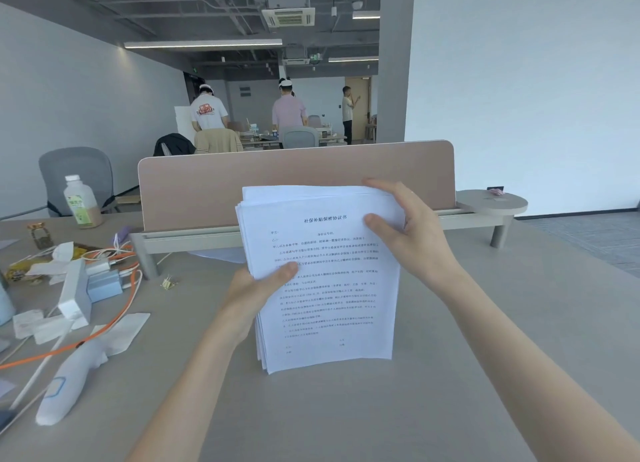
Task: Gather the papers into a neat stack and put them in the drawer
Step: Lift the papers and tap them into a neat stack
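The papers [322,278] stand nearly upright in our two hands, their bottom edge resting on the grey worktop [433,375] in front of the pinkish divider panel [298,181]. The sheets are not yet flush: at the top and along the left side several edges fan out past one another. Our left hand [258,293] grips the stack's left edge about halfway up, thumb pressed on the printed front page and the fingers hidden behind. Our right hand [412,229] clasps the upper right corner, thumb on the front and fingers [381,184] curled over the top edge. To the left on the worktop lie an orange cable [104,330], a white charger block [74,295], a small binder clip [169,282] and a drink bottle [81,202], all well apart from the stack. We cannot see any drawer.
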Demonstrator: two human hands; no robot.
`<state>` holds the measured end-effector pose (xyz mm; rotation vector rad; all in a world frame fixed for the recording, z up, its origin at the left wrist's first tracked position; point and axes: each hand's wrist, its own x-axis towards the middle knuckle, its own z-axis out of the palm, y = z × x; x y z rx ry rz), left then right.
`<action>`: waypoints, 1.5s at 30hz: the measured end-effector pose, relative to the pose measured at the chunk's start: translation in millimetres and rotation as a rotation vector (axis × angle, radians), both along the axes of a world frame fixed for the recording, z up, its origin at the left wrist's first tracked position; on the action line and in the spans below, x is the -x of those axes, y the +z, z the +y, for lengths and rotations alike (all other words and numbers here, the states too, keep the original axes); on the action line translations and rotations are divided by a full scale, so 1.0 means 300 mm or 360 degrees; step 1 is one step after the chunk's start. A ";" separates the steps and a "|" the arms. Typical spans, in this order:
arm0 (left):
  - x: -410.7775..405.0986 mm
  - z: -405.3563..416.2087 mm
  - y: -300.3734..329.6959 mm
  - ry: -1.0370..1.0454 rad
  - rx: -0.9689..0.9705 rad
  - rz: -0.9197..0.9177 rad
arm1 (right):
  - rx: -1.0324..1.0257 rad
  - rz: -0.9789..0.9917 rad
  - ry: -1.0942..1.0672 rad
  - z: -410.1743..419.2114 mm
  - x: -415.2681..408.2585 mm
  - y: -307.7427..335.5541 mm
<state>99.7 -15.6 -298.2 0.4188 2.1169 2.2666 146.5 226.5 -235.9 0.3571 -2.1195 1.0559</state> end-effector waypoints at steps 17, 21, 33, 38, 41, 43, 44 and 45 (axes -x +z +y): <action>-0.034 0.042 -0.129 0.0195 -0.0094 0.0066 | 0.0668 -0.0254 0.0228 -0.019 0.014 -0.047; -0.025 0.040 -0.126 0.0220 0.0019 0.0194 | 0.0926 -0.0543 0.0371 -0.035 0.014 -0.166; 0.006 0.108 -0.072 0.0245 -0.0419 0.0023 | 0.0993 -0.0198 0.0154 -0.073 0.064 -0.247; 0.022 0.121 -0.200 0.0260 -0.0144 -0.0196 | 0.0872 -0.0611 -0.0043 -0.057 0.087 -0.366; 0.021 0.130 -0.211 0.0275 -0.0043 -0.0182 | 0.0948 -0.0693 -0.0039 -0.045 0.089 -0.385; 0.023 0.134 -0.193 0.0283 -0.0047 -0.0170 | 0.1007 -0.0659 0.0015 -0.035 0.094 -0.377; 0.027 0.134 -0.189 0.0291 -0.0054 -0.0154 | 0.1027 -0.0636 0.0053 -0.029 0.098 -0.375; 0.029 0.137 -0.184 0.0301 -0.0061 -0.0133 | 0.1036 -0.0619 0.0083 -0.024 0.103 -0.378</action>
